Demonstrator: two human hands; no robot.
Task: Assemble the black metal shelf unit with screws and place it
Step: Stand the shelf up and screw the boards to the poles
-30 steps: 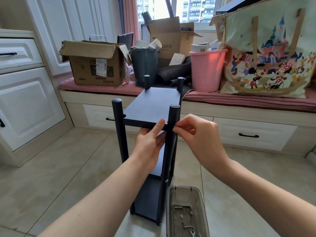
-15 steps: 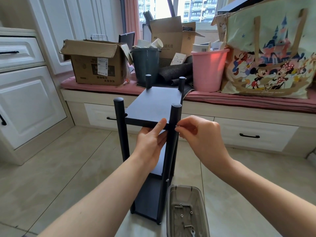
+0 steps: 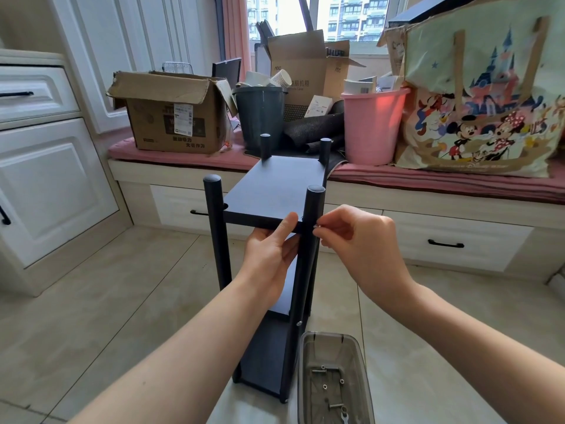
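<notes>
The black metal shelf unit stands upright on the tiled floor in front of me, with four round posts and several flat shelves. My left hand grips the front edge of the top shelf from below, thumb on top. My right hand pinches a small silver screw against the near right post at the top shelf's level. A clear plastic tray with loose screws and a small wrench sits on the floor by the shelf's right foot.
A low window bench with a pink cushion runs behind the shelf, loaded with cardboard boxes, a dark bin, a pink bucket and a large cartoon tote bag. White cabinets stand at left.
My right hand's fingertips have shifted slightly at the near right post, staying on the screw. My left hand keeps its hold on the top shelf. The shelf has not moved.
</notes>
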